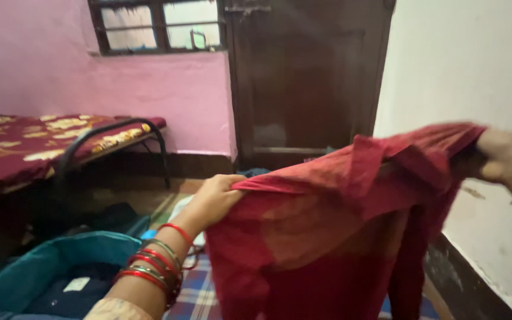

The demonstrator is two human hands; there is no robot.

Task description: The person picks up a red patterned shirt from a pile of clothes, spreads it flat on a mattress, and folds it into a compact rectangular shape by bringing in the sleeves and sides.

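My left hand pinches the top edge of a red garment, and my right hand grips its other end, fingers closed. The cloth hangs stretched between them, above a checked sheet; a teal suitcase lies open below my left forearm.

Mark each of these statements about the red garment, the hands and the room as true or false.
1. Both hands hold the red garment up. True: left hand and right hand grip its top edge.
2. The left wrist is bare. False: it wears red and metallic bangles.
3. The bed has a plain white cover. False: maroon with yellow patterns.
4. A dark door stands behind the garment. True.
5. The wall under the window is pink. True.
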